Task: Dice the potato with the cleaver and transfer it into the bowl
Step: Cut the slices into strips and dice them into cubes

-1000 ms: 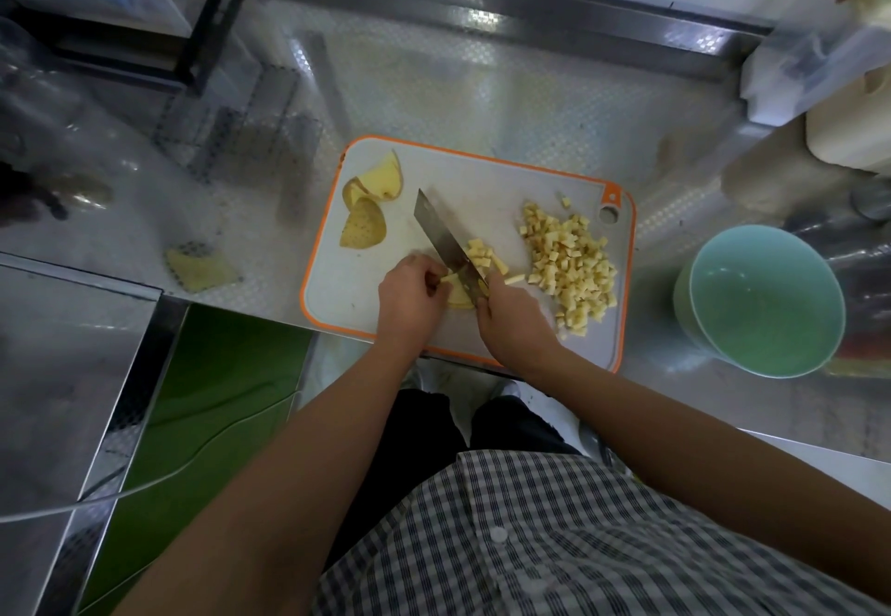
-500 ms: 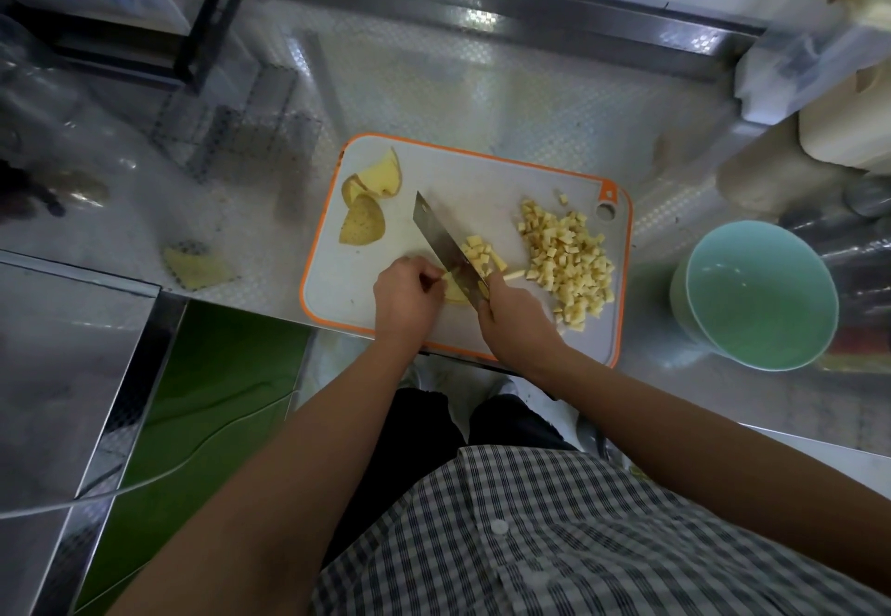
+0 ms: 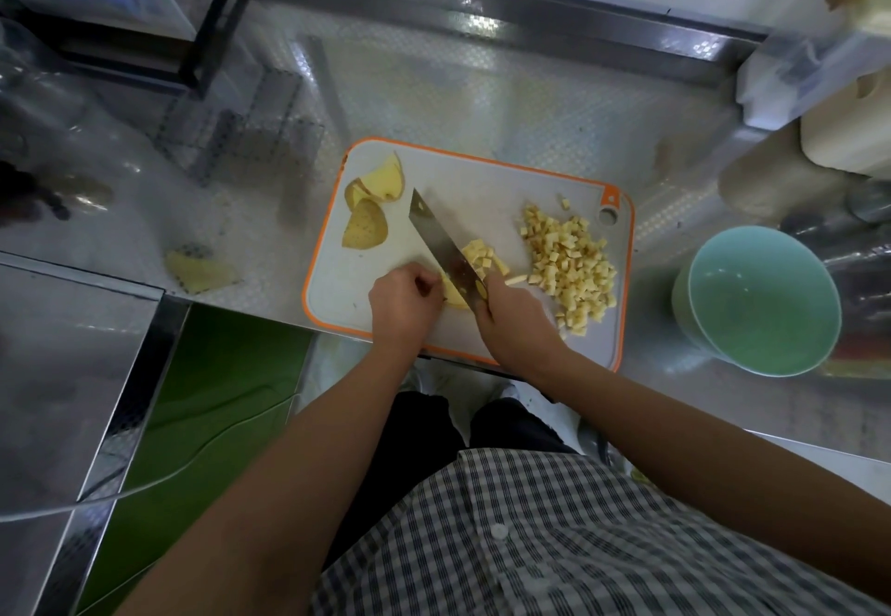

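Observation:
A white cutting board [image 3: 487, 186] with an orange rim lies on the steel counter. My right hand [image 3: 518, 324] grips the cleaver [image 3: 441, 244], whose blade slants across the board with its edge down in the potato. My left hand [image 3: 404, 300], fingers curled, holds the remaining potato piece [image 3: 453, 295] just left of the blade. Fresh cubes [image 3: 482, 256] lie right of the blade, and a larger pile of diced potato [image 3: 569, 268] sits at the board's right side. Potato offcuts with skin [image 3: 369, 210] lie at the board's upper left. A pale green bowl [image 3: 762, 300] stands empty to the right.
A potato scrap [image 3: 200, 271] lies on the counter left of the board. A wire rack [image 3: 241, 143] stands at the back left, containers [image 3: 819, 75] at the back right. The counter's front edge runs just below the board, with a steel surface [image 3: 62, 374] at lower left.
The cleaver has shifted slightly left along the potato piece, leaving a few more cut cubes to its right. My left hand has edged back with it.

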Action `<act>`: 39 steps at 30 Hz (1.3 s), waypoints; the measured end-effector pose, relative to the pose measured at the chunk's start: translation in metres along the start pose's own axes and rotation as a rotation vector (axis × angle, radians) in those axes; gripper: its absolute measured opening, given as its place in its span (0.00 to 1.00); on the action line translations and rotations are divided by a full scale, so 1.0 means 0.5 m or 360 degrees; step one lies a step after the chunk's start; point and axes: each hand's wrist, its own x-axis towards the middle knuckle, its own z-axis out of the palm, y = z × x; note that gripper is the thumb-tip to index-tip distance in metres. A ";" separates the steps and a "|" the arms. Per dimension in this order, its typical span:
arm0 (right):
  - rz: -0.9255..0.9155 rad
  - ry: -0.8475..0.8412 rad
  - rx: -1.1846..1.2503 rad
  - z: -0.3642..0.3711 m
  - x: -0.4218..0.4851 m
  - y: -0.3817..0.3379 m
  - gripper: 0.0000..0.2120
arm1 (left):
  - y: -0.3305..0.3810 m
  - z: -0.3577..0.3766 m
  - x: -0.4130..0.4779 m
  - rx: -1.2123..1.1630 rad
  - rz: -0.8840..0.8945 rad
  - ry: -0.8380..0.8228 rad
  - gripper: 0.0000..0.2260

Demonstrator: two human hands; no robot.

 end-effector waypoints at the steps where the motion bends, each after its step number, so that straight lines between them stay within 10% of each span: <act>1: 0.0024 -0.0045 0.0010 0.002 0.000 -0.001 0.09 | 0.002 0.000 0.000 0.0006 0.0002 -0.0001 0.03; 39: -0.0047 0.0196 0.0160 0.013 0.021 0.016 0.10 | -0.021 -0.013 -0.005 0.0072 0.0088 0.0118 0.06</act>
